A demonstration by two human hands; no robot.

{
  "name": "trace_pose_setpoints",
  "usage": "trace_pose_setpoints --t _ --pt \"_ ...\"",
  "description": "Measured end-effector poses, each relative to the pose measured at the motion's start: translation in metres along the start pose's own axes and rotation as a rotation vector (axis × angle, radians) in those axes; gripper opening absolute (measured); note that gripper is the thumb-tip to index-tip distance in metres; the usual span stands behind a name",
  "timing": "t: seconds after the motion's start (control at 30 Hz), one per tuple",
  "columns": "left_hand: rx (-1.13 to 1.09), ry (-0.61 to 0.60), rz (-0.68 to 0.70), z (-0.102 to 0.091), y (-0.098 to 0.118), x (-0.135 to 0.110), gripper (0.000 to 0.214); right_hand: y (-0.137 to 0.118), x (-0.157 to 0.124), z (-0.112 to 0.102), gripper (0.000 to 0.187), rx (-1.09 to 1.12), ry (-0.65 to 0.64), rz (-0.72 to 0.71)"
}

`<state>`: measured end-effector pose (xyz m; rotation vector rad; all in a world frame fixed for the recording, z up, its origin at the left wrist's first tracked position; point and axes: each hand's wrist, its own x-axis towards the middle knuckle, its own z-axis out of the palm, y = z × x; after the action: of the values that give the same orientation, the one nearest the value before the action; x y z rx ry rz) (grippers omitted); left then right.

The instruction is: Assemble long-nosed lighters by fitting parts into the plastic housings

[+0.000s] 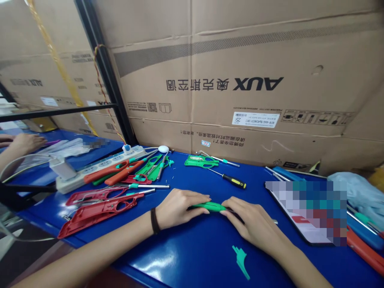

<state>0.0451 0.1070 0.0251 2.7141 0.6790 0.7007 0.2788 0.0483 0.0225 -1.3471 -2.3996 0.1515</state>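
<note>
Both hands hold a green lighter casing level above the blue table. My left hand, with a dark band at the wrist, pinches its left end. My right hand has its fingers closed round the right end. A metal tip pokes out past the right hand; the part between is hidden by the fingers. On the table below the right hand lies a loose teal trigger piece. Beyond the hands are a yellow-and-black screwdriver and an opened green lighter shell with a metal tube beside it.
Red lighter shells with metal tubes lie at left, near orange lighters and a white power strip. A partly blurred tablet-like device rests at right. Cardboard walls the back. Another person's hand shows far left.
</note>
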Motion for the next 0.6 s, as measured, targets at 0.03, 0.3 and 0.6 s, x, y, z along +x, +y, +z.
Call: trace_pose_setpoints --t 0.03,0.3,0.6 --pt "0.014 0.007 -0.004 -0.001 -0.001 -0.001 0.028 0.002 0.000 0.000 0.018 0.013 -0.002 0.013" --pt "0.008 0.038 -0.112 -0.001 0.004 0.004 0.017 0.007 -0.002 -0.002 0.028 0.095 0.040 0.044" --pt "-0.057 0.014 -0.047 0.006 0.009 0.005 0.016 -0.005 0.001 0.001 0.014 0.052 -0.031 -0.021"
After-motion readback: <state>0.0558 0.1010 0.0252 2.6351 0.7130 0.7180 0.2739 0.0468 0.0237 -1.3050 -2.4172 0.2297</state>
